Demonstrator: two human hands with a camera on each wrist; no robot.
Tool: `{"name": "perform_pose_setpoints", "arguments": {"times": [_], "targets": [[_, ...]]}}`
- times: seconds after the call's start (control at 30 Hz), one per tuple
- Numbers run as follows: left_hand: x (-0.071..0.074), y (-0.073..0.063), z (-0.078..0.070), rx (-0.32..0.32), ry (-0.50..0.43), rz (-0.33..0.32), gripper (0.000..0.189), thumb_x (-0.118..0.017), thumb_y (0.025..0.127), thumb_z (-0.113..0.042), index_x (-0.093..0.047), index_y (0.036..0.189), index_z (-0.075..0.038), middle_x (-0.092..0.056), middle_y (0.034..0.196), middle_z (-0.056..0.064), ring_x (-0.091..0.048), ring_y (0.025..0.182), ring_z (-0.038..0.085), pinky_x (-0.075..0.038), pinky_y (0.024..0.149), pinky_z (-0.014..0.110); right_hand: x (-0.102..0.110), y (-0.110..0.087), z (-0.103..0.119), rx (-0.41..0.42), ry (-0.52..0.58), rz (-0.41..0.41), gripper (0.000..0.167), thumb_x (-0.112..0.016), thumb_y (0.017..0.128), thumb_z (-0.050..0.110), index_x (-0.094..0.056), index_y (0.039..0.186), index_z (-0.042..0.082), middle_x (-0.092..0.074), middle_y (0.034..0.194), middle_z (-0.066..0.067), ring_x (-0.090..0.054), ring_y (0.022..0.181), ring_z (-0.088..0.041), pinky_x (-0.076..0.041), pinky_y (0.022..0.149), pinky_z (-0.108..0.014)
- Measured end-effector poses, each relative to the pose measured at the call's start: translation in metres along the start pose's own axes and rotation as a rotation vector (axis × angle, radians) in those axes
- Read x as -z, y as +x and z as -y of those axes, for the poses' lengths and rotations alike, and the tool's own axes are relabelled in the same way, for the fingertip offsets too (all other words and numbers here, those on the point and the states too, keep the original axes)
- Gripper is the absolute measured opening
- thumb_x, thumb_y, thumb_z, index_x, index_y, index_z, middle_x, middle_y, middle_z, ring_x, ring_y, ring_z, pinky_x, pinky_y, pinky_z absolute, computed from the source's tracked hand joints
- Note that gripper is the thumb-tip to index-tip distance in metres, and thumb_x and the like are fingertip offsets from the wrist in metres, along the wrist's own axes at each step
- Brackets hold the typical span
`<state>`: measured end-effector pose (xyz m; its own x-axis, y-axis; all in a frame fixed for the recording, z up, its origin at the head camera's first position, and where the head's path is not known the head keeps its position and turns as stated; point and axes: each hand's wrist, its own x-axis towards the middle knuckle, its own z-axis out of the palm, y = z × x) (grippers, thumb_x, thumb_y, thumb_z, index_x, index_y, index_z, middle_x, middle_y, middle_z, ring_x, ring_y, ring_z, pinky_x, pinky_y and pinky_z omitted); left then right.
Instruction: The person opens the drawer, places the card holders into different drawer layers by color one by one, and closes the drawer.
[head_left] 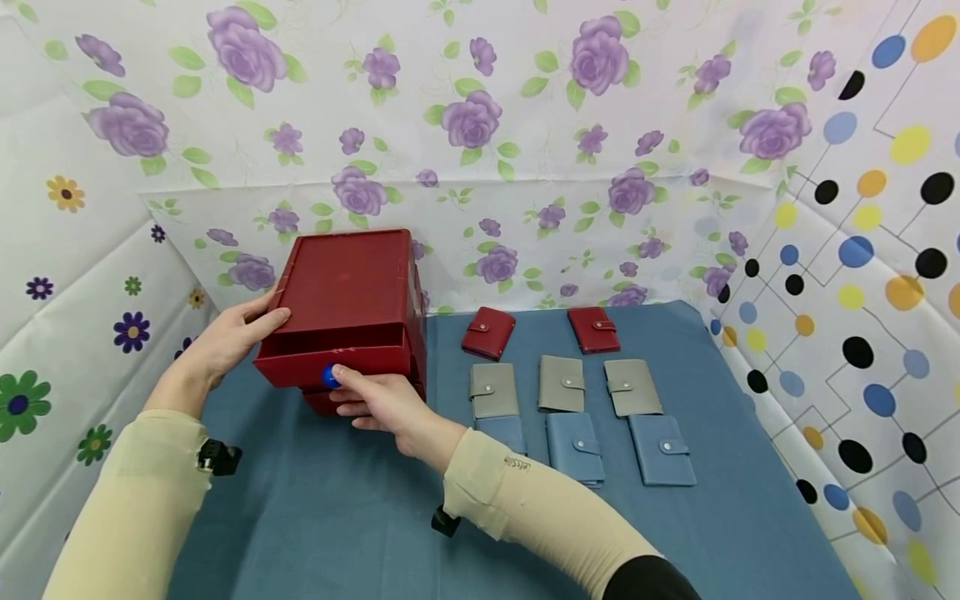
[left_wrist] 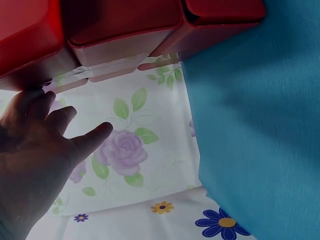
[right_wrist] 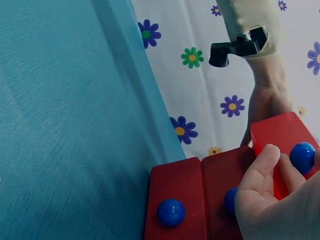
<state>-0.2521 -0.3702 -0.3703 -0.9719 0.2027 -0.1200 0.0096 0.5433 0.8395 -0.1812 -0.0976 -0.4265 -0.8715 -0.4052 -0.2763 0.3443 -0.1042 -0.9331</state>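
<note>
A red drawer box (head_left: 345,279) stands at the back left of the cloth, its top drawer (head_left: 337,354) pulled partway out with a dark gap behind the front. My right hand (head_left: 390,408) pinches the blue knob (right_wrist: 303,157) of that drawer. Below it, the lower drawers (right_wrist: 175,187) carry blue knobs too and sit closed. On the box's left side rests my left hand (head_left: 228,337), its thumb along the top edge. In the left wrist view its fingers (left_wrist: 92,140) are spread and fairly straight beside the box. What the drawer contains is hidden.
Right of the box, small snap-strap wallets lie in rows on the blue cloth (head_left: 337,517): two red wallets (head_left: 487,333), three grey wallets (head_left: 561,384) and three blue wallets (head_left: 662,450). My right forearm overlaps the nearest blue one. Patterned sheets (head_left: 480,217) wall the back and sides.
</note>
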Motion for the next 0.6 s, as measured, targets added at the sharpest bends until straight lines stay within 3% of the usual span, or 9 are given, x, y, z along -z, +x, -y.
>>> {"name": "perform_pose_setpoints", "arguments": {"times": [0.27, 0.6], "targets": [[0.000, 0.000, 0.000, 0.006, 0.004, 0.001, 0.079, -0.052, 0.110, -0.051, -0.010, 0.173, -0.025, -0.016, 0.176, 0.021, -0.013, 0.159, 0.050, -0.018, 0.116, 0.081, 0.000, -0.006, -0.001, -0.005, -0.038, 0.011, 0.042, -0.072, 0.101, 0.052, -0.083, 0.117, 0.015, -0.081, 0.106, -0.001, -0.075, 0.093, -0.014, -0.060, 0.083, -0.031], [0.000, -0.001, 0.001, -0.005, -0.002, 0.000, 0.078, -0.052, 0.111, -0.049, -0.012, 0.173, -0.023, -0.024, 0.173, 0.025, -0.019, 0.157, 0.051, -0.021, 0.115, 0.081, 0.002, -0.016, 0.000, 0.005, -0.079, 0.057, 0.046, -0.069, 0.104, 0.051, -0.082, 0.121, 0.010, -0.081, 0.105, -0.001, -0.075, 0.095, -0.018, -0.058, 0.081, -0.031]]}}
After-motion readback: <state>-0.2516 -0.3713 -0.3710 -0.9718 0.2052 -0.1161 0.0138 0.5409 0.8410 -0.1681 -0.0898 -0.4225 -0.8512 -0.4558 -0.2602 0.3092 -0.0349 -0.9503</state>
